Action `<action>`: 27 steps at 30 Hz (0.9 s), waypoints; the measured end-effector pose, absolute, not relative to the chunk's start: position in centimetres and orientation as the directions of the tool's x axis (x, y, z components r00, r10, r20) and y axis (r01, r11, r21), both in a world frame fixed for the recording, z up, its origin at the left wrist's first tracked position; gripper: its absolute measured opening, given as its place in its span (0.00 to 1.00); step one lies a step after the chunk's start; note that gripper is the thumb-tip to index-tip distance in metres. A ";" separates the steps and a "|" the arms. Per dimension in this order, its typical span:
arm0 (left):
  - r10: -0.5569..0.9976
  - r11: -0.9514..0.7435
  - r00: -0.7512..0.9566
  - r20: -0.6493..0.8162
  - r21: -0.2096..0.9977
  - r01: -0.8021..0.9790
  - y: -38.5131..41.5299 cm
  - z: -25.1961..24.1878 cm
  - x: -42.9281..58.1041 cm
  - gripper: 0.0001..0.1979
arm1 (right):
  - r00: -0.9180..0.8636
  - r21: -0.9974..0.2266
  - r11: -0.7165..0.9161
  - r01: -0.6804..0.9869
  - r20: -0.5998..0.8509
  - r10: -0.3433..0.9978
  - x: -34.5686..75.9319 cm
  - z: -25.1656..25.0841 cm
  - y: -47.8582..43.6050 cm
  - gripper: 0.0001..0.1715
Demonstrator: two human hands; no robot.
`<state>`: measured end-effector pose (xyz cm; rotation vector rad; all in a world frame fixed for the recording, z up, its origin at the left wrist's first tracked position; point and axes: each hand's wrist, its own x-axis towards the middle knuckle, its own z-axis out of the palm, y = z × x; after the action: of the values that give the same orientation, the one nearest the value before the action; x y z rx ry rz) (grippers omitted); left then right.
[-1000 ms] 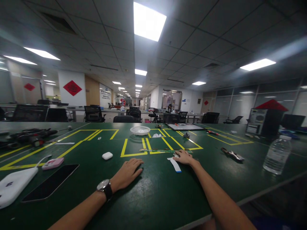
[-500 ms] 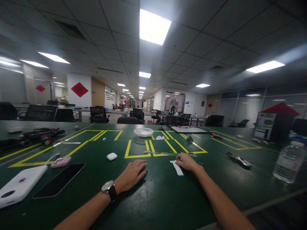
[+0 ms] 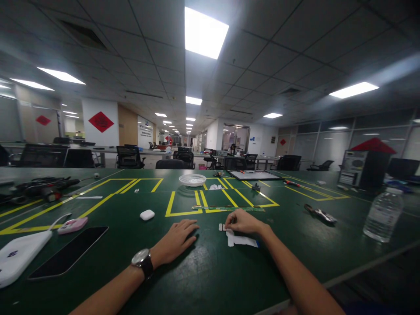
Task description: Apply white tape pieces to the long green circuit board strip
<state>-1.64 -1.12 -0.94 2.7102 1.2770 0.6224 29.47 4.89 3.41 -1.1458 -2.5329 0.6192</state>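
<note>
My left hand, with a watch on its wrist, lies palm down on the green table, fingers stretched out and holding nothing. To its right, my right hand pinches a white flat ribbon cable near one end. The cable is folded at an angle, and its blue-tipped end points right below the hand. A short white end pokes out left of the fingertips; the pinched part is hidden. Just beyond the right hand lies a long, thin green circuit board strip, partly across the yellow tape.
A white basket stands farther back. Leftward are a white earbud case, a phone and a white power bank. On the right are a metal tool, a screwdriver and a water bottle.
My right hand has shifted slightly left with the ribbon cable. The cable has turned, so its blue end points right instead of toward me. The view has swung a little right.
</note>
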 end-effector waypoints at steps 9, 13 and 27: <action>0.742 -0.662 0.575 0.345 0.238 0.711 -1.0 -1.1 -1.6 0.18 | -0.223 -0.162 0.259 0.952 0.213 0.951 30.2 1.4 7.3 0.35; 0.737 -0.662 0.569 0.365 0.222 0.715 -0.7 -1.3 -1.7 0.18 | -0.238 -0.127 0.249 0.960 0.096 0.967 29.7 0.6 7.7 0.39; 0.747 -0.651 0.557 0.363 0.230 0.723 -1.1 -0.1 -1.5 0.18 | -0.821 -0.311 0.826 0.471 0.188 0.539 25.3 2.2 3.6 0.22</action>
<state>-1.52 -1.07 -0.11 2.7233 1.2874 0.6756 25.34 3.63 2.16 -0.7731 -2.7402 0.3650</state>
